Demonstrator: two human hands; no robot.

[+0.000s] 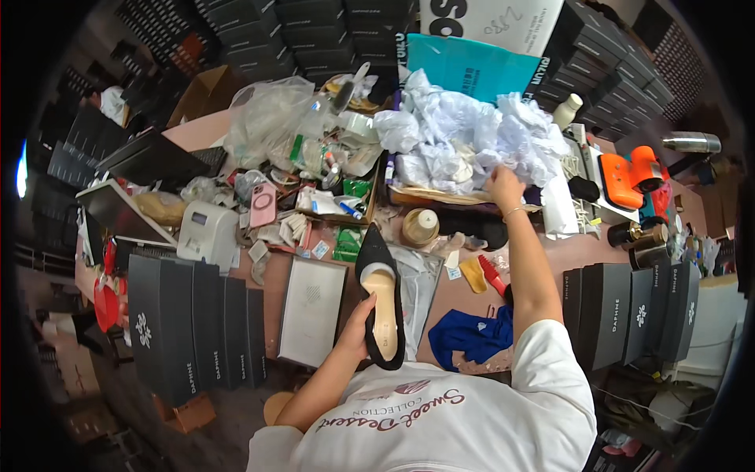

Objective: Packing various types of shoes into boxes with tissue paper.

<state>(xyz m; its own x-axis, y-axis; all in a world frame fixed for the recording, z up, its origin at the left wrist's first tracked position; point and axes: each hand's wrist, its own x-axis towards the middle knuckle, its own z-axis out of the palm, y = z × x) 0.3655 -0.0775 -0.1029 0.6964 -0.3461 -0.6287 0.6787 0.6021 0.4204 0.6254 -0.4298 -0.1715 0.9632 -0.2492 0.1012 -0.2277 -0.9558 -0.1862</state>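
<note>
While the left hand (357,333) holds the black pointed-toe shoe (384,303) at its left side, the toe points away from the person and the beige insole (384,329) faces up. The shoe extends forward of this hand. The right hand (505,189) is at the near edge of the crumpled white paper (452,118); whether its fingers grasp any cannot be told. An open shallow box (307,326) lies left of the shoe, a blue cloth (470,337) right.

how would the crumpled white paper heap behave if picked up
The crumpled white paper heap looks thin and loosely creased, so each wad is probably light and floppy. Wads lie piled against each other, so lifting one might shift or tumble others.
</note>
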